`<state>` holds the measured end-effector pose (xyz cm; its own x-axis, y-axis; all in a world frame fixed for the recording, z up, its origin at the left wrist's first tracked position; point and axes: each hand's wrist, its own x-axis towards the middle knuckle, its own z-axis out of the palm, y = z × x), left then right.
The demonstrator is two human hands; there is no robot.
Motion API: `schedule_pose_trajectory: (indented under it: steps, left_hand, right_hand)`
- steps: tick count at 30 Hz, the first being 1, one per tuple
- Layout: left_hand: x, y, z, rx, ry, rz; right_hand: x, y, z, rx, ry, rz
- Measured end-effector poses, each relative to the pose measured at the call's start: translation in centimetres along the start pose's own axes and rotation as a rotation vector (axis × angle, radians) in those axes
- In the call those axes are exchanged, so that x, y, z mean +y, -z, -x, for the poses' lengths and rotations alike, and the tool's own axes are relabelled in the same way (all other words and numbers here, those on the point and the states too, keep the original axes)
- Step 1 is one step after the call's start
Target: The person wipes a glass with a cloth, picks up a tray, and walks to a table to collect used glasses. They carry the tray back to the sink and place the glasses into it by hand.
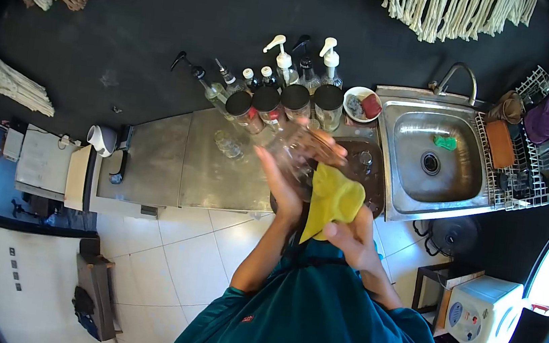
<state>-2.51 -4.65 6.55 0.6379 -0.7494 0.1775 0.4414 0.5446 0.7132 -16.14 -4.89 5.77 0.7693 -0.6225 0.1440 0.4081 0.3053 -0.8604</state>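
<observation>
My left hand (284,189) is raised over the counter, its fingers wrapped round a clear glass jar (285,151) smeared by motion. A yellow cloth (338,198) hangs from my right hand (355,247), thumb pressed toward the fingers, close beside the jar. Under and behind both hands lies a dark brown tray (372,189) with a small clear glass piece (365,158) on it. Left of the hands, another clear glass jar (228,144) rests on the steel counter (209,181).
Along the wall stand black-lidded jars (328,98), pump bottles (330,59) and a white bowl (362,104). To the right are a steel sink (416,177) with a green sponge (445,143) and a wire dish rack (521,196). A white appliance (483,314) stands lower right.
</observation>
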Motion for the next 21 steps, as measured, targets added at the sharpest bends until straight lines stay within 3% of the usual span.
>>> schedule_pose_trajectory:
  steps: [2,5,6,8,10,12,13,14,16,18,21]
  left_hand:
    - [-2.1,0.5,1.1,-0.1,0.043,0.072]
    - [-3.8,1.7,1.2,-0.414,-0.011,0.294]
    - [-3.7,2.0,1.2,-0.414,-0.007,0.295]
    - [-3.0,2.0,1.1,-0.325,0.013,-0.144]
    - [-1.8,2.4,2.1,-0.309,0.055,-0.126]
    - [-0.6,2.5,3.5,-0.137,0.15,-0.271]
    - [-1.4,3.8,3.7,-0.297,0.143,-0.178]
    - [-1.3,2.8,3.9,-0.25,0.101,-0.205]
    - [-1.6,3.1,3.4,-0.269,0.187,-0.152]
    - [-2.6,4.7,2.8,-0.294,0.185,-0.14]
    - [-2.6,4.5,2.4,-0.307,0.113,-0.074]
  right_hand:
    - [0.1,0.4,-0.7,-0.046,0.001,-0.092]
    - [1.7,1.1,-0.7,-0.034,0.063,-0.245]
    - [2.3,1.2,-0.5,-0.029,0.064,-0.245]
    - [2.6,0.9,-0.3,-0.032,0.098,-0.188]
    - [1.6,0.0,-0.4,0.038,0.144,-0.153]
    - [0.7,0.4,-1.3,-0.073,0.354,0.712]
    - [1.1,0.4,-1.6,-0.126,0.335,0.817]
    - [1.3,0.4,-1.6,-0.128,0.334,0.82]
    - [1.9,0.3,-1.5,-0.172,0.196,0.752]
    - [4.9,0.3,-0.8,-0.006,0.101,-0.116]
    - [5.5,1.1,-0.1,-0.016,0.15,-0.369]
